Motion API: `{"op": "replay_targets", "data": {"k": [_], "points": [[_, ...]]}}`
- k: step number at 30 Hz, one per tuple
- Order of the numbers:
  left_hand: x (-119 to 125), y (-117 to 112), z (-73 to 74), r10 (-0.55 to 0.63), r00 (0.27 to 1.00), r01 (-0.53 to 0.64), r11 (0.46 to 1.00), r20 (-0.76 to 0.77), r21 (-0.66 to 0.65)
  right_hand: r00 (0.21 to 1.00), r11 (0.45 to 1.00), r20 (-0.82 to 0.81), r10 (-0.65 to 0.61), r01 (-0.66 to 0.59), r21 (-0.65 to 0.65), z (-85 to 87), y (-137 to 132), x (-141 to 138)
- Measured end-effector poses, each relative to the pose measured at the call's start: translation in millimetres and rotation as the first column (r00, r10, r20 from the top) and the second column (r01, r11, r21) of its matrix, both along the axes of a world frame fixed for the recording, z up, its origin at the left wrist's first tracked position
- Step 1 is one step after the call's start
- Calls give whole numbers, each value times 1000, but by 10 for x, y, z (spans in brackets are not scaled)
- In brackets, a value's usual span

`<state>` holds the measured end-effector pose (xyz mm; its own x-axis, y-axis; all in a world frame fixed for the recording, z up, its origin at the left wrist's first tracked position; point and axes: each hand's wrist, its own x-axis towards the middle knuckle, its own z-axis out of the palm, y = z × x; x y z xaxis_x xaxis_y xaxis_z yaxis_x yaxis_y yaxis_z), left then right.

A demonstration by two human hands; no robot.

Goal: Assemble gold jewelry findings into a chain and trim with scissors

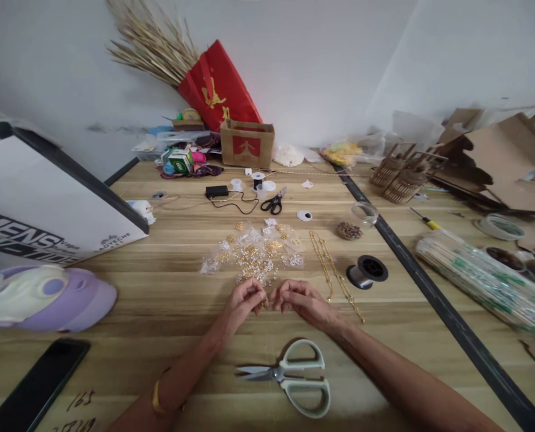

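My left hand (248, 296) and my right hand (302, 299) nearly meet over the middle of the table. The fingers of both are closed in a pinch. Tiny gold-coloured bits show at the left fingertips, too small to name; whatever the right fingers hold is hidden. Just beyond the hands lies a pile of small clear and gold beads (255, 264), partly in little plastic bags. Right of my right hand, a gold chain (327, 264) is laid out in a loop beside a spool of thin wire (366, 272). Large white-handled scissors (280, 374) lie open-bladed nearer to me, between my forearms.
A jar of coloured beads (356, 222) stands at the right, black scissors (273, 203) farther back. At left are a white box (47, 204), a purple cap (78, 298) and a phone (36, 384). Bagged sticks (483, 279) lie right of the black strip (424, 285).
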<state>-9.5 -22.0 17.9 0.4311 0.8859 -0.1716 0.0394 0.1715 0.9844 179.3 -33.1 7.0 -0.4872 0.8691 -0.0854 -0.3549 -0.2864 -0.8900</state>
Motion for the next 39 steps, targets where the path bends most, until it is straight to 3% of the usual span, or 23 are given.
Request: {"op": "replay_targets", "data": {"k": [3, 8, 12, 15, 17, 20, 24, 29, 34, 39], "points": [[-11, 3, -5, -14, 996, 21, 997, 86, -76, 991, 994, 136, -7, -8, 105, 15, -16, -16], [-27, 8, -22, -10, 996, 20, 994, 92, -106, 940, 991, 339, -48, 2, 134, 51, -26, -8], [-29, 20, -47, 34, 998, -29, 996, 51, -88, 771, 963, 595, -228, 90, 252, 137, -27, 67], [-27, 30, -86, 35, 998, -32, 997, 50, -69, 688, 949, 683, -243, 24, 314, 213, -77, 59], [-26, 30, -102, 25, 999, -23, 999, 48, -47, 676, 951, 707, -206, -30, 307, 228, -127, 3], [-24, 22, -97, -3, 1000, 4, 1000, 31, -11, 727, 964, 677, -116, -82, 254, 182, -178, -93], [-15, 13, -71, -36, 999, 37, 999, 36, -30, 766, 946, 619, -172, -47, 321, 103, -164, -125], [-8, 18, -85, -64, 998, 64, 998, 21, -24, 717, 903, 653, -244, -77, 422, 90, -129, -81], [-3, 13, -145, -48, 996, 58, 990, -81, 125, 659, 887, 701, -271, -111, 448, 103, -138, -82], [24, -15, -215, 34, 970, 43, 951, -241, 306, 557, 815, 770, -310, -261, 517, 104, -147, -77]]}}
